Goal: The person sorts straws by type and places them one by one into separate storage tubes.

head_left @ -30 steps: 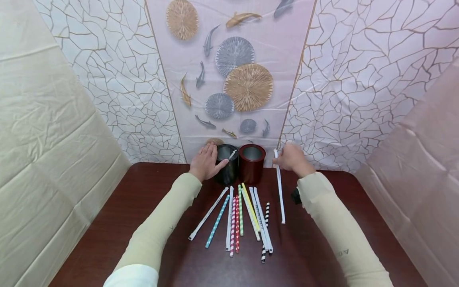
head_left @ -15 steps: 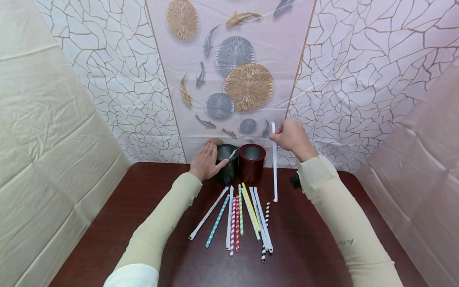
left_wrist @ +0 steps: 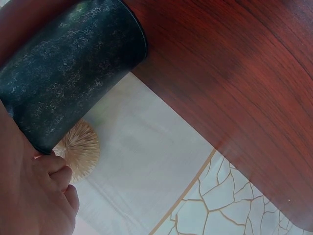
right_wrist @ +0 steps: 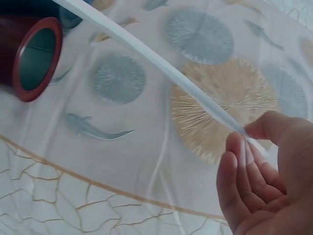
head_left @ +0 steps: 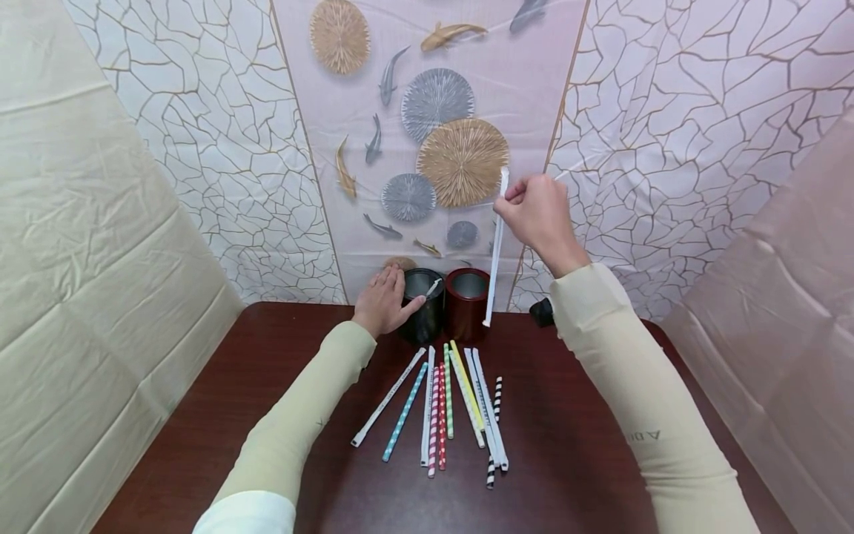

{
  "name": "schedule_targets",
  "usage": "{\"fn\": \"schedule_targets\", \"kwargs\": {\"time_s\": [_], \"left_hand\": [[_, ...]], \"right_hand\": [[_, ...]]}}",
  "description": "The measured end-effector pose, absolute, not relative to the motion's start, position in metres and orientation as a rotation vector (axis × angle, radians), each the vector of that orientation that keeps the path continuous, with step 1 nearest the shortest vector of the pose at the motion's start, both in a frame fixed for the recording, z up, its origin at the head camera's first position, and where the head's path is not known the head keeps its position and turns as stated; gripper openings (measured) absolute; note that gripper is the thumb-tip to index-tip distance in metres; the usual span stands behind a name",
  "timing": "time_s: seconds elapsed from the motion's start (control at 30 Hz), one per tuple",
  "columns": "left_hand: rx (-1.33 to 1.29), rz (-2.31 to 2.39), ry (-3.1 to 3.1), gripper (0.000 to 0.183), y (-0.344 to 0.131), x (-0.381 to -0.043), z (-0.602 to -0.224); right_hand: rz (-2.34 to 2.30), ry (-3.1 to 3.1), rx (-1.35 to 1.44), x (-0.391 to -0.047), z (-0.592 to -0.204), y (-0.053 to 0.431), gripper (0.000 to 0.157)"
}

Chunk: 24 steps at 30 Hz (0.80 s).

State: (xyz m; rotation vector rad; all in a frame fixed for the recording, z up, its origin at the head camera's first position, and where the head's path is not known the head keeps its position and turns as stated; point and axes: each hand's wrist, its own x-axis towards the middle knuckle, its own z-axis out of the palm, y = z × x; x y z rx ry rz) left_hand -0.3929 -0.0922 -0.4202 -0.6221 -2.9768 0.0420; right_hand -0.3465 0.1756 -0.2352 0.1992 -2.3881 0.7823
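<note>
My right hand (head_left: 537, 215) pinches a white paper-wrapped straw (head_left: 496, 259) near its top end, between thumb and fingertips. The straw slants down, its lower end overlapping the right side of the dark red canister (head_left: 459, 315) in the head view. In the right wrist view the wrapped straw (right_wrist: 161, 68) runs from the fingertips toward the upper left, above the red canister's open mouth. My left hand (head_left: 382, 302) holds the black canister (head_left: 423, 322) at its left side, thumb and fingers at the rim. Another wrapped straw (head_left: 434, 287) pokes out of the black canister.
Several straws lie fanned on the dark wood table (head_left: 280, 452) in front of the canisters: wrapped white ones, a blue dotted straw (head_left: 403, 415), a yellow straw (head_left: 470, 393), a black-striped straw (head_left: 497, 397). A patterned cloth (head_left: 460, 245) hangs right behind the canisters.
My right hand has risen and moved slightly left, lifting the wrapped straw from beside the red canister until its lower end overlaps the canister's side. The left hand has stayed still.
</note>
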Motion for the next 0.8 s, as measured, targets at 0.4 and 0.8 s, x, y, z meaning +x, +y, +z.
{"fn": "schedule_targets", "kwargs": {"time_s": [0.4, 0.8], "left_hand": [[-0.612, 0.041, -2.982, 0.09, -0.092, -0.395, -0.422], [-0.601, 0.038, -3.007, 0.088, -0.092, -0.4, -0.425]], "right_hand": [[0.936, -2.172, 0.238, -0.347, -0.22, 0.152, 0.021], [1.024, -2.027, 0.315, -0.355, -0.237, 0.129, 0.021]]}}
